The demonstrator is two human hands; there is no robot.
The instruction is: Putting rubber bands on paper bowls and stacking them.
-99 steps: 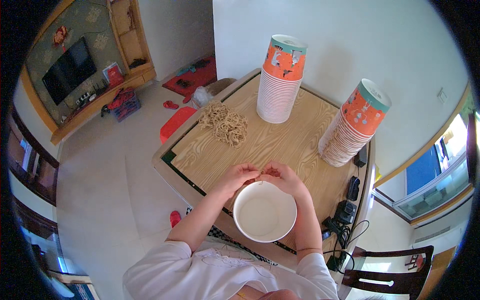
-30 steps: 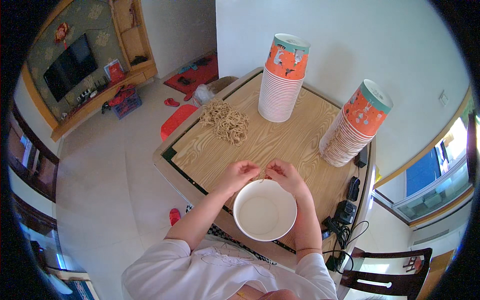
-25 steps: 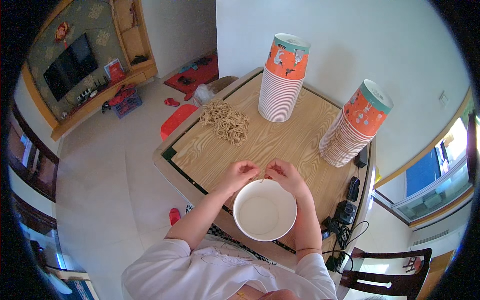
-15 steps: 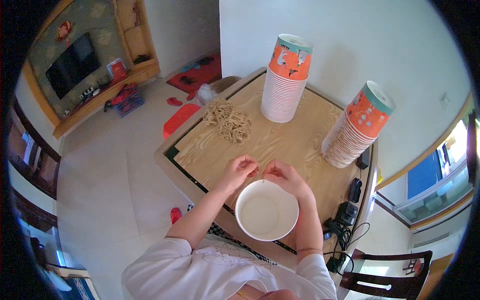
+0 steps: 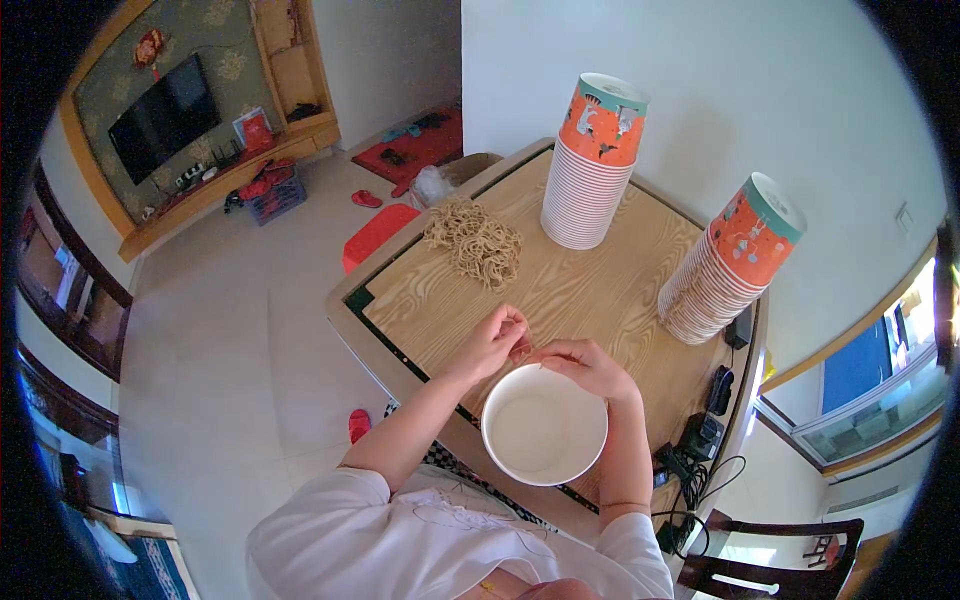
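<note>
A white paper bucket (image 5: pixel 545 425) stands upright near the table's front edge, its mouth facing up and nothing visible inside. Just past its far rim, my left hand (image 5: pixel 493 343) is closed in a pinch. My right hand (image 5: pixel 590 368) is closed too, fingers bent over the far right of the rim. The fingertips of both hands nearly meet, and what they pinch is too small to name; a thin tan bit shows between them. Beyond my left hand lies a loose heap of tan cord (image 5: pixel 478 243).
Two tall stacks of nested paper buckets, one farther back (image 5: pixel 595 165) and one at the right (image 5: pixel 735 260), stand on the wooden table (image 5: pixel 600 290). Black adapters and cables (image 5: pixel 690 465) line its right edge. A dark chair (image 5: pixel 775 560) is at the lower right; a red stool (image 5: pixel 378 235) stands beyond the left edge.
The whole view has shifted slightly, so everything sits a little farther right. My fingertips have drawn closer together by the bucket's far rim, and my right fingers have flattened over it.
</note>
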